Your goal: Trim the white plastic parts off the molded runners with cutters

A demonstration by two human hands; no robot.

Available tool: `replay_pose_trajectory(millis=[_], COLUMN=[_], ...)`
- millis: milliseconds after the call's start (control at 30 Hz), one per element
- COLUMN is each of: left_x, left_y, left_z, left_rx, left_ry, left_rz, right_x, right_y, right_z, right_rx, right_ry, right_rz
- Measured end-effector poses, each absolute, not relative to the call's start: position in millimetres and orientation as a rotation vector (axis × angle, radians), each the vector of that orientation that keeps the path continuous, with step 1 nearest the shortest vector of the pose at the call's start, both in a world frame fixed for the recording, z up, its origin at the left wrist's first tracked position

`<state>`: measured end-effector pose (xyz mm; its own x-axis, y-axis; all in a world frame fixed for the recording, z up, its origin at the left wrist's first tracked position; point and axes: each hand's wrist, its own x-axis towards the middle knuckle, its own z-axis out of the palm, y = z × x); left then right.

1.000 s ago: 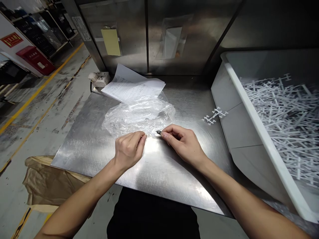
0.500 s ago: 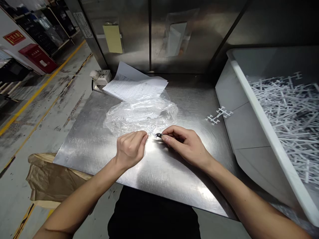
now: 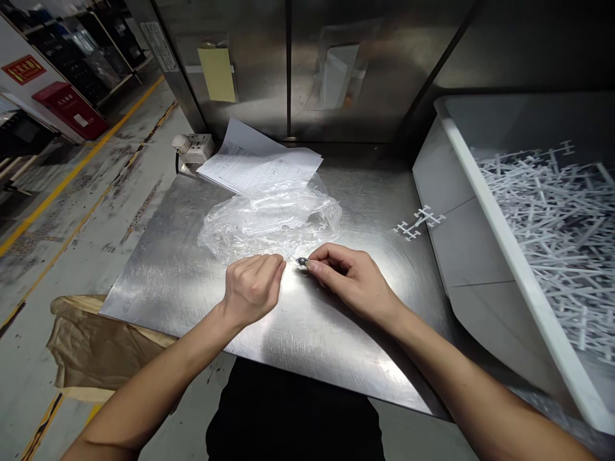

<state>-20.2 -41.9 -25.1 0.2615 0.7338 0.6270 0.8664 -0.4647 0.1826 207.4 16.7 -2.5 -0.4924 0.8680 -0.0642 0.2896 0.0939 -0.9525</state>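
My left hand [image 3: 254, 288] is closed in a pinch on a thin white plastic sprue [image 3: 290, 252], mostly hidden by the fingers and hard to make out against the clear bag behind. In the fingertips of my right hand [image 3: 353, 282] is a small glossy dark oval piece [image 3: 302, 261], which meets the end of the sprue; its exact kind does not show. Both hands are just above the metal table [image 3: 298, 326]. A crumpled clear plastic bag [image 3: 269, 221] lies right behind them. Another white branched sprue [image 3: 419, 222] rests on the table to the right.
A large grey bin [image 3: 461, 237] holding many white sprues [image 3: 552, 230] stands on the right. Printed sheets [image 3: 259, 157] and a power socket [image 3: 196, 148] are at the back. Brown wrapping [image 3: 100, 346] sits beyond the table's left edge.
My right hand has moved slightly left, bringing the dark piece closer to my left fingertips. The sprue shows less than before. My left hand has barely moved.
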Motion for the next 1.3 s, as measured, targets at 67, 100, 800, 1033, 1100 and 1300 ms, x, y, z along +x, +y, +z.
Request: replay_pose_trajectory(millis=[67, 100, 800, 1033, 1100, 1300], left_x=[-19.8, -19.7, -23.0, -22.7, -22.3, -21.1], left_y=[-41.7, -41.7, -41.0, -41.8, -41.8, -40.8], left_z=[-25.3, -25.4, -25.0, -25.2, -25.0, -25.2], left_rx=[-2.334, -2.336, -2.345, -2.333, -2.332, -2.335], left_ry=[-1.485, -1.479, -1.375, -1.382, -1.392, -1.422], left_rz=[-0.987, -0.985, -0.970, -0.959, -0.950, -0.946], right_x=[205.9, 205.3, 214.2, 207.3, 203.6, 197.4], right_y=[17.5, 17.9, 22.5, 17.9, 15.6, 11.6], right_z=[-2.7, -2.9, 10.8, 6.2, 4.8, 1.2], right_rx=[-1.140, -1.136, -1.058, -1.098, -1.105, -1.111], right_ry=[-1.814, -1.792, -1.787, -1.654, -1.606, -1.465], right_rz=[1.433, 1.453, 1.659, 1.728, 1.722, 1.731])
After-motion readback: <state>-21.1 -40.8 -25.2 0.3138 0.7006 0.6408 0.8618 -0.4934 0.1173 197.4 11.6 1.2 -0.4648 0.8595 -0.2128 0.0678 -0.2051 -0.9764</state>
